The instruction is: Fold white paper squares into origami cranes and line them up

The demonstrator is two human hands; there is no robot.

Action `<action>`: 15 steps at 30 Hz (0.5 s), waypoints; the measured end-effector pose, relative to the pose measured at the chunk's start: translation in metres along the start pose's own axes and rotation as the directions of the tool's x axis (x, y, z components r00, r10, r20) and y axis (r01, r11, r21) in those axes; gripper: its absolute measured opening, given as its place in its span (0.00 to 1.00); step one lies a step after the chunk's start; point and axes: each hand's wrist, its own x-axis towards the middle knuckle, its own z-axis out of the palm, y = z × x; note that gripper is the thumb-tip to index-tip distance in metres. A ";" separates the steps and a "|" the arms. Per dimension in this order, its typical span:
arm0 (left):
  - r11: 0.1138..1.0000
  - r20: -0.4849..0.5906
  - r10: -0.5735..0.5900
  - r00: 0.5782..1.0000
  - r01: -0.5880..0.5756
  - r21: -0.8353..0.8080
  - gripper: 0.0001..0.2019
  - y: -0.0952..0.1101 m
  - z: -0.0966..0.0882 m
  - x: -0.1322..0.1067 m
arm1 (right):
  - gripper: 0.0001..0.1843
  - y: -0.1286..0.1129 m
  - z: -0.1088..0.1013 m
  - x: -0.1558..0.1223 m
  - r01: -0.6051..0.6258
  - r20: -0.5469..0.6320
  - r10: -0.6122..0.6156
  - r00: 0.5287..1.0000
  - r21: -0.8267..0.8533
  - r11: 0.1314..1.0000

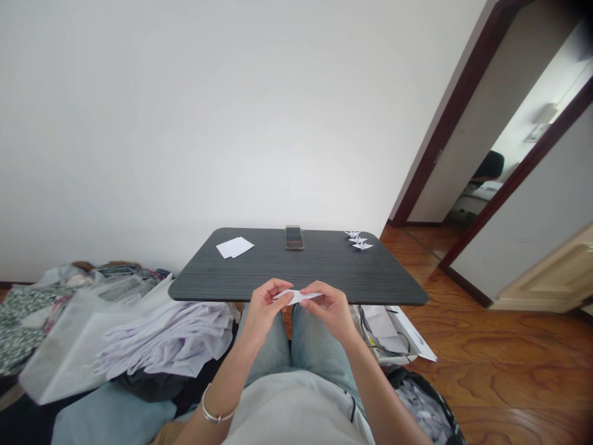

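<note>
Between my two hands is a small folded piece of white paper (296,296), held at the near edge of the dark table (278,272). My left hand (270,298) pinches its left end between thumb and fingers. The right end is gripped the same way by my right hand (328,303). Fingers cover both ends, so the full folded shape is hidden. Several small white paper cranes (359,241) stand at the table's far right corner. Flat white paper sheets (235,247) lie overlapping at the far left.
A phone-like dark device (294,237) is at the table's back middle, near the wall. Clothes (171,337) are piled at the left. On the floor at right are a box (386,334) with papers and cables and a black bag (424,408) of scraps.
</note>
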 end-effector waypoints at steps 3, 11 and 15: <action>1.000 0.002 0.015 1.000 -0.015 -0.020 0.09 0.001 0.000 -0.001 | 0.05 0.002 -0.001 0.000 0.030 -0.018 -0.031 0.999 -0.018 0.999; 0.999 0.030 0.018 0.999 -0.019 0.033 0.09 0.001 0.001 -0.002 | 0.06 0.004 -0.001 0.000 0.037 -0.043 -0.036 0.998 0.026 0.999; 0.999 0.002 0.007 1.000 -0.007 -0.032 0.12 0.000 0.006 -0.003 | 0.14 0.003 0.006 -0.002 -0.008 -0.154 0.040 0.987 0.205 0.979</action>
